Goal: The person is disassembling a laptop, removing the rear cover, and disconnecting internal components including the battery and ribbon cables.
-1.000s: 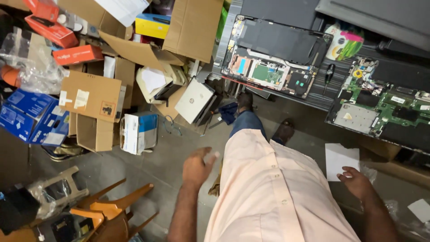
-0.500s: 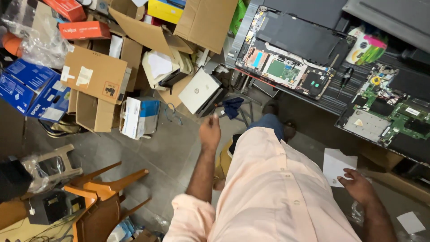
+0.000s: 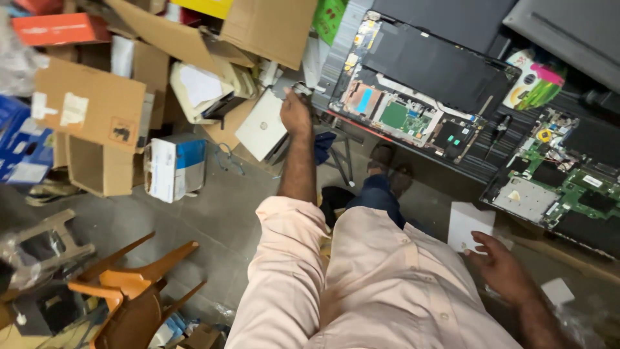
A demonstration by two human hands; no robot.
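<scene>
Left hand (image 3: 296, 113): stretched out to the left end of the bench, arm fully extended; the grip is pressed together around a small pale object (image 3: 301, 88), too small and blurred to identify.

Small pale object: held at the bench's near left corner, just beside the opened laptop and above the white laptop on the floor.

Right hand (image 3: 500, 265): resting low at the right, fingers spread and flat, fingertips touching the white paper box (image 3: 467, 223); it grasps nothing.

White paper box: lies at the bench's near edge, below the loose circuit board.

Opened laptop (image 3: 420, 90): lies bottom-up on the bench with its cover off, showing a large black battery, a green board and a blue part.

Loose circuit board (image 3: 555, 181): green, with a silver plate, to the right of the opened laptop and well apart from the left hand.

Screwdriver (image 3: 498, 129): dark, lying between the opened laptop and the loose circuit board.

Bench (image 3: 478, 169): dark and ribbed, running across the upper right.

White laptop (image 3: 261, 126): closed, leaning among the clutter on the floor, just below the left hand.

Cardboard boxes (image 3: 90, 103): piled at the upper left, several open, beside a white-and-blue carton (image 3: 174, 165).

Orange plastic chair (image 3: 135, 291): on the floor at the lower left.

Person: pale pink shirt and blue trousers, standing on the grey floor (image 3: 226, 207).
</scene>
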